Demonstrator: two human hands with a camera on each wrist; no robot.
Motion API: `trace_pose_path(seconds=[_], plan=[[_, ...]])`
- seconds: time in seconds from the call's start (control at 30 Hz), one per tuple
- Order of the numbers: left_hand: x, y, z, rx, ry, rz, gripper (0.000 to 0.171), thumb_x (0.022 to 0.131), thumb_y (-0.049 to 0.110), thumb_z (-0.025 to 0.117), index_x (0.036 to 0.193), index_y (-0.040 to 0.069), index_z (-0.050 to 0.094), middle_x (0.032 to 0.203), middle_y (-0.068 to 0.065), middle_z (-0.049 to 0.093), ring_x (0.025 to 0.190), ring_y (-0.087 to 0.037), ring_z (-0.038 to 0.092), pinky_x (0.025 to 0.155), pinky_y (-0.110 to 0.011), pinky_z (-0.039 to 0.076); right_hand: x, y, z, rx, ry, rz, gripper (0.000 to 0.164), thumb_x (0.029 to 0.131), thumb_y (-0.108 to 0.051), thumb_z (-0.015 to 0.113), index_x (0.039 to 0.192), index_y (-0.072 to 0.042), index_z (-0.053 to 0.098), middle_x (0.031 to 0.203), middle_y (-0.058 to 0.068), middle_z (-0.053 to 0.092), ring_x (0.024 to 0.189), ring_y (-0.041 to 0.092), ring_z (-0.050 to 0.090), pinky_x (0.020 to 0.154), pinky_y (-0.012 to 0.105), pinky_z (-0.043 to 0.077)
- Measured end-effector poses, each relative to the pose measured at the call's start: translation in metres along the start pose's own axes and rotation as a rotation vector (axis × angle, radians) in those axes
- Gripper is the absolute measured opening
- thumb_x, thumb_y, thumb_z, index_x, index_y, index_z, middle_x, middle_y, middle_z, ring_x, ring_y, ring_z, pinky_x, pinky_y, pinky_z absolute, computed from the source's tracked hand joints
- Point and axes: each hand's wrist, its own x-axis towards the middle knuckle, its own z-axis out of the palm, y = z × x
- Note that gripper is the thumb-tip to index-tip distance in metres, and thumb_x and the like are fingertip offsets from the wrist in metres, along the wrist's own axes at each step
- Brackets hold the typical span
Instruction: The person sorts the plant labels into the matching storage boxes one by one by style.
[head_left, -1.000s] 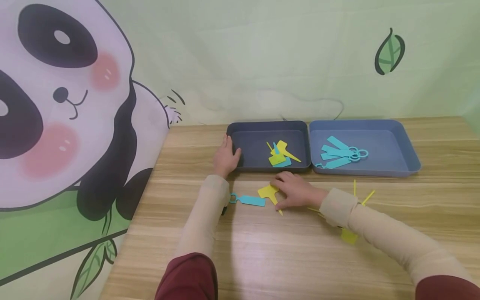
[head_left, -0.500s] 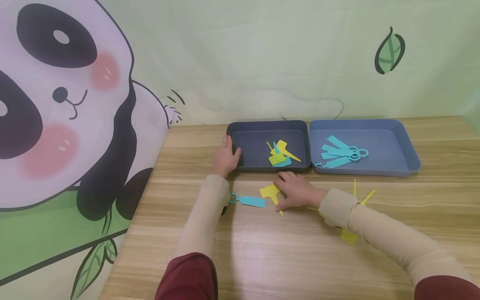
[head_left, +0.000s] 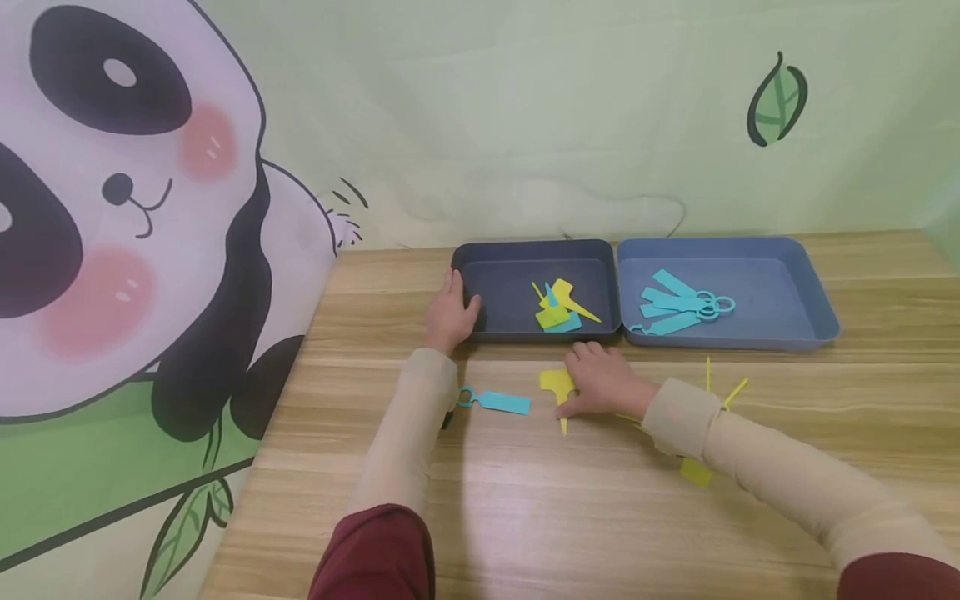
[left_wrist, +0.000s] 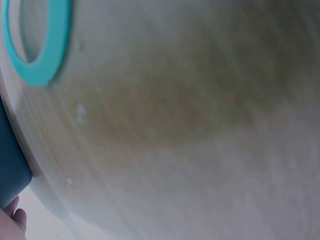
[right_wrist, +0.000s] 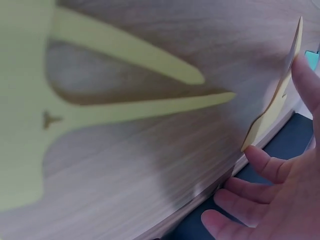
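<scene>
My left hand rests at the left end of the dark tray, fingers straight along its wall and thumb over the rim. In the left wrist view its fingertips show beside the tray's corner. My right hand pinches a yellow T-shaped plant label by its edges, between thumb and a finger, close over the table. The right wrist view shows this label tilted on edge. Left of it lies a turquoise tag with a ring end.
Yellow and turquoise labels lie in the dark tray. Adjoining it, a blue tray holds several turquoise ring tags. More yellow labels lie beneath the right forearm. Behind the table hangs a panda-print cloth.
My right hand has moved slightly right, and the yellow plant label has shifted right and turned, its stem now pointing nearly straight toward me. The left hand stays at the dark tray.
</scene>
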Motion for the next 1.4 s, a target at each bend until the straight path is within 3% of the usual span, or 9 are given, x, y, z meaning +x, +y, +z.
trace_pose_path(seconds=[0.33, 0.43, 0.53, 0.67, 0.77, 1.1, 1.4], plan=[[0.001, -0.001, 0.000, -0.002, -0.012, 0.004, 0.065, 0.092, 0.038, 0.035, 0.142, 0.003, 0.012, 0.149, -0.010, 0.006, 0.134, -0.027, 0.021, 0.109, -0.035, 0.021, -0.006, 0.007, -0.003, -0.073, 0.023, 0.011, 0.062, 0.067, -0.059, 0.064, 0.093, -0.003, 0.059, 0.092, 0.010, 0.051, 0.085, 0.026, 0.045, 0.070, 0.044, 0.042], [0.000, 0.000, -0.001, 0.008, -0.014, 0.007, 0.065, 0.092, 0.038, 0.035, 0.141, 0.002, 0.012, 0.149, -0.011, 0.006, 0.134, -0.027, 0.021, 0.109, -0.035, 0.022, -0.006, 0.012, -0.006, -0.080, 0.016, -0.031, 0.043, 0.073, -0.047, 0.063, 0.089, -0.007, 0.061, 0.090, 0.008, 0.053, 0.083, 0.025, 0.048, 0.070, 0.044, 0.043], [0.000, 0.000, -0.002, 0.009, -0.018, 0.004, 0.065, 0.092, 0.038, 0.035, 0.142, 0.003, 0.012, 0.149, -0.010, 0.007, 0.134, -0.027, 0.022, 0.108, -0.035, 0.023, -0.007, 0.017, -0.009, -0.064, 0.019, -0.116, 0.027, 0.078, -0.027, 0.062, 0.099, -0.011, 0.061, 0.100, 0.008, 0.055, 0.092, 0.026, 0.050, 0.077, 0.045, 0.043], [-0.001, 0.001, -0.003, -0.001, -0.023, 0.002, 0.065, 0.092, 0.038, 0.035, 0.142, 0.003, 0.011, 0.149, -0.010, 0.006, 0.133, -0.028, 0.022, 0.108, -0.036, 0.023, -0.009, 0.022, -0.012, -0.051, 0.001, -0.218, 0.046, 0.079, -0.006, 0.055, 0.123, -0.019, 0.051, 0.122, 0.010, 0.050, 0.111, 0.029, 0.045, 0.088, 0.048, 0.040], [0.000, 0.001, -0.003, 0.001, -0.022, 0.005, 0.065, 0.092, 0.038, 0.035, 0.142, 0.003, 0.011, 0.149, -0.010, 0.006, 0.133, -0.028, 0.024, 0.108, -0.036, 0.024, -0.010, 0.023, -0.013, -0.080, -0.024, -0.258, 0.057, 0.078, -0.001, 0.052, 0.129, -0.025, 0.045, 0.131, 0.011, 0.045, 0.118, 0.030, 0.040, 0.092, 0.051, 0.038], [0.001, -0.001, 0.000, 0.021, -0.014, 0.005, 0.065, 0.092, 0.040, 0.034, 0.142, 0.003, 0.013, 0.149, -0.010, 0.008, 0.132, -0.028, 0.025, 0.106, -0.037, 0.026, -0.008, 0.018, -0.010, -0.112, -0.169, -0.272, 0.068, 0.077, 0.003, 0.055, 0.134, -0.029, 0.038, 0.144, 0.012, 0.026, 0.131, 0.034, 0.022, 0.099, 0.060, 0.025], [0.000, -0.001, -0.001, 0.024, -0.014, 0.001, 0.065, 0.092, 0.039, 0.034, 0.142, 0.003, 0.013, 0.149, -0.010, 0.009, 0.132, -0.028, 0.025, 0.107, -0.036, 0.025, -0.004, 0.020, -0.007, -0.119, -0.136, -0.274, 0.062, 0.073, -0.002, 0.059, 0.130, -0.021, 0.043, 0.141, 0.014, 0.032, 0.129, 0.035, 0.026, 0.097, 0.060, 0.028]])
